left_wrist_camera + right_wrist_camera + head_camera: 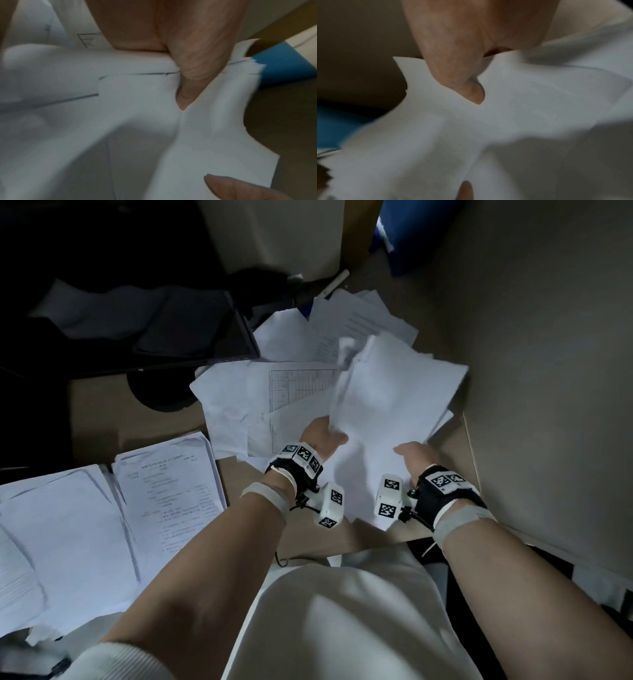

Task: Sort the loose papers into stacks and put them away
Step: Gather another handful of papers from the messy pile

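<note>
A bundle of white papers (387,412) is lifted above the desk between both hands. My left hand (323,436) grips the bundle's left edge, thumb on top. My right hand (416,455) holds its near right edge with the thumb over the sheets. In the left wrist view the thumb (193,65) presses into the papers (137,121), and the other hand's fingertip (228,188) shows at the bottom. The right wrist view shows a thumb (460,78) pinching the sheets (513,121). Loose papers (260,395) lie scattered beneath. Stacked papers (102,529) sit at the left.
A monitor base (161,392) and dark screen (188,333) stand at the back left. A beige partition wall (548,371) closes the right side. A blue folder (407,237) leans at the back. A white pen-like stick (335,282) lies behind the loose papers.
</note>
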A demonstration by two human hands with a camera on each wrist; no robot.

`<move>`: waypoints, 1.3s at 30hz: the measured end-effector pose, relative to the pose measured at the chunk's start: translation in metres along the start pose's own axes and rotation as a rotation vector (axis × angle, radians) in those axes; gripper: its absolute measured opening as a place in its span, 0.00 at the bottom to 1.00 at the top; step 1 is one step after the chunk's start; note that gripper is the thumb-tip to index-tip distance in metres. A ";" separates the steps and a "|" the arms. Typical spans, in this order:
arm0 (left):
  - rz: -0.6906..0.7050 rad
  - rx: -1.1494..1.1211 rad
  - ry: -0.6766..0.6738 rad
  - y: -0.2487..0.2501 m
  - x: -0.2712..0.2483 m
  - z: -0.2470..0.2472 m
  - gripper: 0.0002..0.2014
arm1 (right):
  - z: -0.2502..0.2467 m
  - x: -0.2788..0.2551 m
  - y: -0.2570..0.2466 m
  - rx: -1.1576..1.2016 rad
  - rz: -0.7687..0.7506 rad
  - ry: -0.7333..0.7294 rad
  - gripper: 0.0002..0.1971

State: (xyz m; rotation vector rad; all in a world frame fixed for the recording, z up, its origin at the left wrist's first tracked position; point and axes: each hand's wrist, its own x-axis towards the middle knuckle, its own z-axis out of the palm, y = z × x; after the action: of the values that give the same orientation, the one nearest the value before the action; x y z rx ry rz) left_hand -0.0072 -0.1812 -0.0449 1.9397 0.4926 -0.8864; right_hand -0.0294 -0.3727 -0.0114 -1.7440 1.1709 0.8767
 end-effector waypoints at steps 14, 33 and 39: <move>0.102 0.669 0.148 0.003 0.030 -0.018 0.27 | 0.032 -0.002 0.043 0.125 0.210 -0.143 0.18; 0.110 -0.411 0.082 -0.019 -0.002 -0.040 0.21 | 0.033 -0.017 0.004 0.106 0.124 0.206 0.35; -0.031 -0.662 0.052 -0.059 -0.034 -0.048 0.37 | 0.032 -0.013 -0.021 -0.067 -0.072 0.104 0.32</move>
State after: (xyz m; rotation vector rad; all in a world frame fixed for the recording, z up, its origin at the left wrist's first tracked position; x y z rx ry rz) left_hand -0.0491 -0.1090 -0.0384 1.3511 0.7409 -0.5888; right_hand -0.0172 -0.3346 -0.0078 -1.8944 1.1500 0.7987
